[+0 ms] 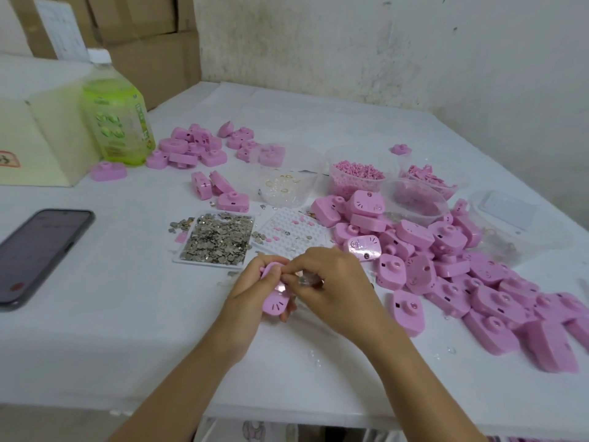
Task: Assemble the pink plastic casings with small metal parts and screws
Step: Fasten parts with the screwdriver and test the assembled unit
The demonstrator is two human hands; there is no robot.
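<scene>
My left hand [247,296] grips a pink plastic casing [276,296] just above the table, near its front middle. My right hand [331,283] meets it from the right, its fingertips pinching a small shiny part against the casing's upper edge. What exactly the part is stays hidden by my fingers. A flat tray of small metal parts [218,239] lies just beyond my hands. A big heap of pink casings [446,269] spreads to the right, and a smaller heap [194,148] lies at the back left.
A white pegged tray [291,231] holds small pink bits. Clear tubs at the back hold pink pellets [358,175], pink pieces [424,183] and rings [285,186]. A phone [38,253] lies left, a green bottle [116,116] and cream box [35,141] behind it.
</scene>
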